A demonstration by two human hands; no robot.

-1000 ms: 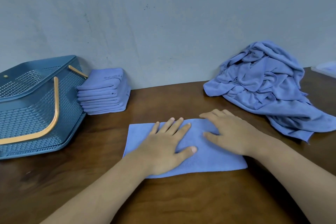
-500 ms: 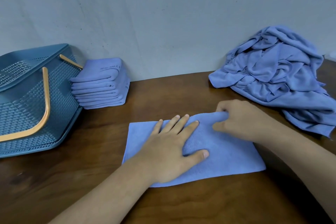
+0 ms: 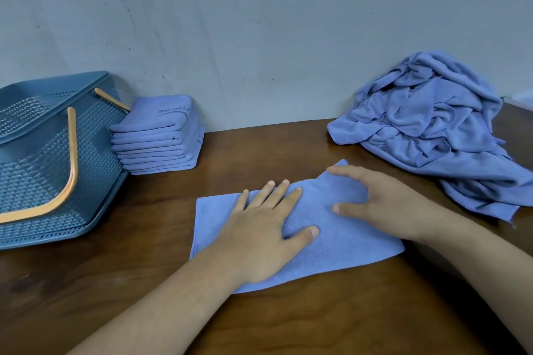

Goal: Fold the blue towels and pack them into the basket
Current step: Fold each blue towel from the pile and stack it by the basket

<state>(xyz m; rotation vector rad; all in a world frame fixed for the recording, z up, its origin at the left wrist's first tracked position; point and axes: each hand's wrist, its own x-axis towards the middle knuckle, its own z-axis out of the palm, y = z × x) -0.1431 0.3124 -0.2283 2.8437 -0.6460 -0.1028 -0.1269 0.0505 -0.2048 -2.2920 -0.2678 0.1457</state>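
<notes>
Half-folded blue towel (image 3: 346, 242): lies flat on the wooden table (image 3: 288, 326), directly under both palms, long side running from left hand to right hand. Appears to be thin microfibre. Judged light, soft and limp, with no stiffness to hold a shape if lifted by one point. Not fragile. Far right corner turned up just beyond the right fingertips.

Left hand (image 3: 265, 230): flat, fingers straight and slightly spread. Presses the left half down and grips nothing.

Right hand (image 3: 386, 204): arched, fingers extended and spread, index fingertip at the far edge, thumb on the cloth. Rests on the towel with no visible pinch.

Recommended hold: pinch both corners of the short edge under the right hand, thumb on top, and carry them across toward the left hand. Keep the left palm down as an anchor against probable sliding on the smooth tabletop. Smooth the crease afterwards.

Stack of folded towels (image 3: 158, 138): ahead and left of the left hand, against the wall, just beside the basket.

Blue basket (image 3: 37, 164) with orange handles: further left of the same hand.

Pile of unfolded towels (image 3: 432, 130): ahead and right of the right hand, near the forearm.
</notes>
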